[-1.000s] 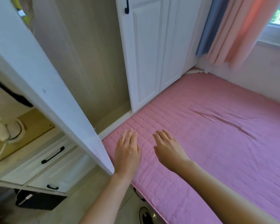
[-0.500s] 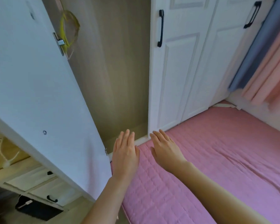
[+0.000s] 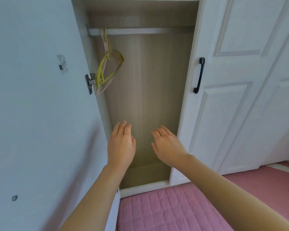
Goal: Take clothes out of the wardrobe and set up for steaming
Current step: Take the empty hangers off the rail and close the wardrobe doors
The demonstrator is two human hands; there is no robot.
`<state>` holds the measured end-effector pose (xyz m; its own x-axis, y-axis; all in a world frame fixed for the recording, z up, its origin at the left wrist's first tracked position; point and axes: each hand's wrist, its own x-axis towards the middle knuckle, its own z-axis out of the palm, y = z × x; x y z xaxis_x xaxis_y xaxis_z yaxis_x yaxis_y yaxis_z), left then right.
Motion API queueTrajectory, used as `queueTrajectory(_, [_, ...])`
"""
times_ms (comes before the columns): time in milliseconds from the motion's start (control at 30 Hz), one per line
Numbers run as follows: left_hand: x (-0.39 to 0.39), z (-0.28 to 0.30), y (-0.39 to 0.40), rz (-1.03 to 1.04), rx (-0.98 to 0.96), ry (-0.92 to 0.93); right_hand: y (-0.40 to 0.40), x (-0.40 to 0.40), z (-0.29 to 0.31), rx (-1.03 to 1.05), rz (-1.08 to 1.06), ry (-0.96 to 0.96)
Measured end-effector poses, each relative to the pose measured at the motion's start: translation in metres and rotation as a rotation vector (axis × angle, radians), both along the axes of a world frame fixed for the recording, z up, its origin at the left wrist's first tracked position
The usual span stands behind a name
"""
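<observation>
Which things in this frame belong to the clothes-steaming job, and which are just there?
Job: open wardrobe door; hanging rail; bare yellow and pink hangers, no clothes visible on them; left hand and right hand, both open and holding nothing.

Just there: closed door with black handle; pink quilted mat.

White panelled wardrobe (image 3: 223, 114): left door (image 3: 32, 97) swung open, right door shut with black bar handle (image 3: 198, 75). Wood-lined compartment, pale hanging rail (image 3: 140, 31) at top. Bare yellow and pink plastic hangers (image 3: 107, 67) hang at rail's left end.
</observation>
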<state>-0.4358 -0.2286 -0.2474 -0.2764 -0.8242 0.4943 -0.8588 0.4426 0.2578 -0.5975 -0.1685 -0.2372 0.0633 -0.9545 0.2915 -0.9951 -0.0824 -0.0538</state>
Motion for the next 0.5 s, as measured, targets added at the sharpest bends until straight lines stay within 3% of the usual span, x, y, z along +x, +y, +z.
queueTrajectory(267, [0.000, 0.090, -0.077, 0.078, -0.133, 0.032, -0.092, 0.000, 0.076, 0.000, 0.086, -0.226])
queueTrajectory(500, [-0.010, 0.172, -0.137, 0.121, -0.001, 0.432, -0.183, 0.012, 0.133, 0.064, 0.044, -0.683])
